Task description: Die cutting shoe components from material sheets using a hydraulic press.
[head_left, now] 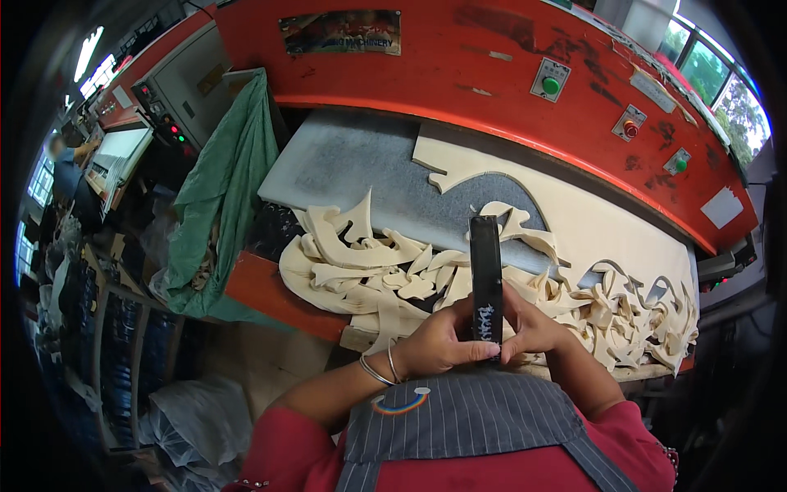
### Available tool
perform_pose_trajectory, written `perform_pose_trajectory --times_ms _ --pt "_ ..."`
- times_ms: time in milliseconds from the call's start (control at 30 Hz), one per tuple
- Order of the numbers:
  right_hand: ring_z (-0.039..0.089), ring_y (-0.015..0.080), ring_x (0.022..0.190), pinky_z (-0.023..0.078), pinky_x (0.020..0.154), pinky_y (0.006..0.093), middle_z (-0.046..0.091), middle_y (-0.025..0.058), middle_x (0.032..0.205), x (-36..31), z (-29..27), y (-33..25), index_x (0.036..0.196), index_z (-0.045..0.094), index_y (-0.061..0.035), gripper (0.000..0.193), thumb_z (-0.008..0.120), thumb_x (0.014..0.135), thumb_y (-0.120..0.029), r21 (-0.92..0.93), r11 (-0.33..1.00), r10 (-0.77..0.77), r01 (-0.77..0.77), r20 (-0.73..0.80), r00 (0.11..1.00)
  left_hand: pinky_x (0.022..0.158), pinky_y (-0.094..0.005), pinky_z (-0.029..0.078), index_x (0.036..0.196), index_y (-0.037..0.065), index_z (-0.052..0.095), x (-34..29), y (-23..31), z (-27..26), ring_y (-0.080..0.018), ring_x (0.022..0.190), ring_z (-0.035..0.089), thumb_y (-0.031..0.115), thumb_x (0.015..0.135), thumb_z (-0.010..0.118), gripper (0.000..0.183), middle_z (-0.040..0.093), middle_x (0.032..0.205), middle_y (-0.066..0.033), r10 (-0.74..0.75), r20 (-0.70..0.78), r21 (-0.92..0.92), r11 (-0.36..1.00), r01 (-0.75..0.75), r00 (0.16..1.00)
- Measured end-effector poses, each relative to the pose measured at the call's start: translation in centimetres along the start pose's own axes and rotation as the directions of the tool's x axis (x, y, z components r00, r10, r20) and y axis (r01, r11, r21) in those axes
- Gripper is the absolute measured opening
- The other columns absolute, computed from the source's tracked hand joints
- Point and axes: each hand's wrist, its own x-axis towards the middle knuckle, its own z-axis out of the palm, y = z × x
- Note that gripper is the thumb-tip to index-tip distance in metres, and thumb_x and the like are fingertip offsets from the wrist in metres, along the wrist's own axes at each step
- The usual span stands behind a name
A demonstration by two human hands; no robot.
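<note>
Both of my hands grip a tall, narrow black piece, apparently a cutting die, upright in front of my apron. White handwritten marks show on its lower part. My left hand is closed on its left side, thumb near the lower end. My right hand holds its right side, with the fingers partly hidden behind it. Beyond my hands lies a cream sheet with curved shapes cut out of its edge. A loose curved cream piece rests on the grey cutting bed, partly behind the die.
Cream offcuts pile along the bed's near edge. The red press beam spans the far side, with a green button and a red button. Green cloth hangs at left. Another person is far left.
</note>
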Motion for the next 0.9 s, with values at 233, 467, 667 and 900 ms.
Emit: perform_pose_trajectory --times_ms 233,467,667,900 --pt "0.018 0.0249 0.139 0.015 0.112 0.0406 0.022 0.0159 0.148 -2.2 0.5 2.7 0.145 0.014 -0.0013 0.117 0.084 0.062 -0.044 -0.253 0.964 -0.112 0.087 -0.086 0.99 0.093 -0.0292 0.042 0.127 0.003 0.046 -0.6 -1.0 0.5 -0.0129 0.105 0.053 0.011 0.08 0.074 0.055 0.056 0.113 -0.0039 0.005 0.075 0.12 0.993 -0.014 0.997" --pt "0.021 0.0399 0.137 0.019 0.111 0.0423 0.016 0.0285 0.147 -2.6 2.3 2.5 0.145 -0.006 0.0013 0.114 0.075 0.072 -0.032 -0.685 0.721 -0.268 0.109 -0.131 0.954 0.085 -0.0256 0.044 0.125 0.0 0.044 -1.2 -0.8 1.3 -0.0092 0.095 0.051 0.016 0.082 0.072 0.054 0.052 0.103 -0.0016 -0.007 0.014 0.181 0.984 0.004 1.0" --pt "0.044 0.0334 0.121 0.034 0.102 0.0407 0.04 0.0258 0.13 -0.7 4.4 2.0 0.14 0.013 0.0047 0.103 0.079 0.067 -0.023 -0.557 0.825 -0.343 0.099 -0.354 0.87 0.08 -0.0255 0.046 0.117 -0.002 0.049 -0.9 -0.2 2.0 -0.0095 0.091 0.056 0.023 0.083 0.072 0.048 0.059 0.102 -0.0054 0.097 -0.024 0.127 0.988 -0.093 0.995" --pt "0.054 0.0134 0.095 0.047 0.083 0.0276 0.05 0.0079 0.11 -1.1 5.5 -1.6 0.128 0.032 -0.0024 0.094 0.089 0.056 -0.018 0.043 0.999 -0.006 0.021 -0.318 0.948 0.066 -0.027 0.05 0.092 -0.002 0.062 -1.6 -0.1 1.4 -0.0138 0.072 0.063 0.032 0.087 0.066 0.035 0.065 0.076 -0.0072 0.351 -0.19 0.322 0.904 -0.28 0.917"
